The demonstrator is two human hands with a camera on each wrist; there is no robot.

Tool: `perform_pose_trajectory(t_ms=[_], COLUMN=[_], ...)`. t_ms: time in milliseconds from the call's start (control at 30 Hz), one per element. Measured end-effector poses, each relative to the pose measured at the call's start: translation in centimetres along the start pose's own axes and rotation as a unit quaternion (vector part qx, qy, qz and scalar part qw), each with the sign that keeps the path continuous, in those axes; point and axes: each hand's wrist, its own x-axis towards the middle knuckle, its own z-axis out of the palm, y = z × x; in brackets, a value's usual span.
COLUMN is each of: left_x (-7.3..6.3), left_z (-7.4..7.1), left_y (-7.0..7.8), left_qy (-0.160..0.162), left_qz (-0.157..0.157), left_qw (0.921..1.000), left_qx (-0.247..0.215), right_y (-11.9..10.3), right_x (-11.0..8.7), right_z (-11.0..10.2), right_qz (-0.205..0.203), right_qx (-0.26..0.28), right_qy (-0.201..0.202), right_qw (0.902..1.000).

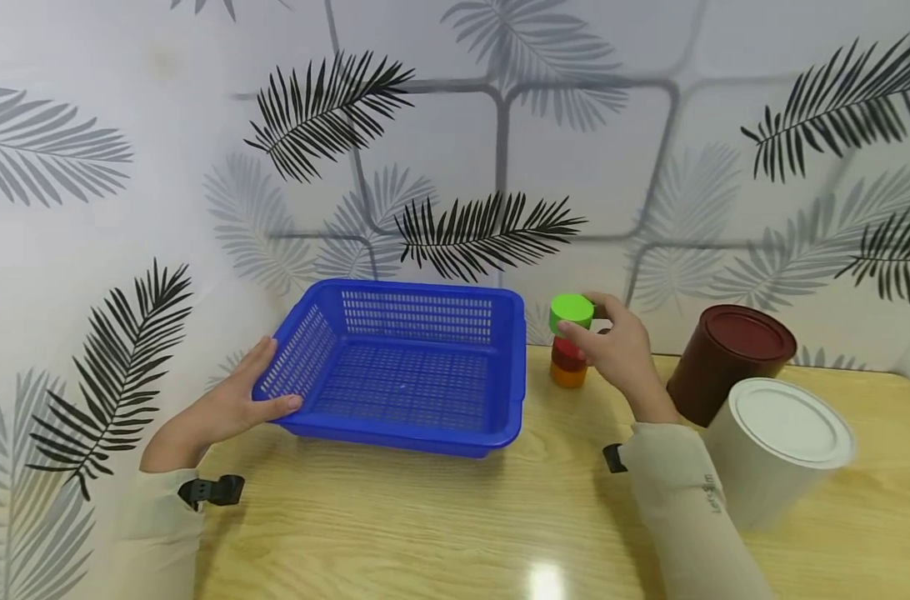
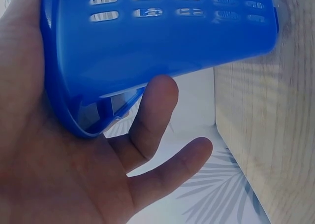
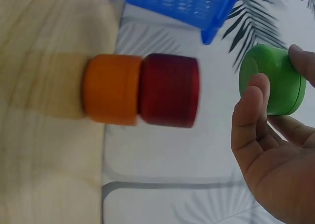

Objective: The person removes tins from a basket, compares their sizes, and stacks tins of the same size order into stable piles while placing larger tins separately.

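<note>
A blue plastic basket (image 1: 413,437) with slotted walls stands on the table. My left hand (image 1: 233,406) grips its near left corner, thumb over the rim and fingers along the outside. In the left wrist view, the basket's wall (image 2: 162,47) passes between thumb and fingers, two of which (image 2: 157,115) extend beneath the rim. To the basket's right, my right hand (image 1: 620,350) pinches a small green round container (image 1: 572,312) between thumb and fingers. Below it a dark red round container (image 3: 170,90) sits on an orange one (image 3: 112,89); a gap separates green from red.
Right of my right forearm stand a brown can with a dark red lid (image 1: 732,358) and a larger white lidded can (image 1: 781,450). A leaf-patterned wall covering (image 1: 455,167) rises behind the wooden table (image 1: 395,525).
</note>
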Motion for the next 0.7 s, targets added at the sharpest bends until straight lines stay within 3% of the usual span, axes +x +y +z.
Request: perform_pose_trajectory(t_ms=[333,700], left_x=[-0.2,0.1], left_z=[0.0,-0.1], left_y=[-0.6,-0.3], left_qy=[0.004,-0.002], left_qz=[0.011,0.004], left_qw=[0.9999,0.9998], left_qx=[0.010,0.018], right_y=[1.8,2.8], right_x=[0.2,0.3], right_z=[-0.1,-0.1], right_qz=[0.046,0.054], right_qx=[-0.004,0.026], right_qy=[-0.012,-0.032], right_qw=[0.9988,0.9977])
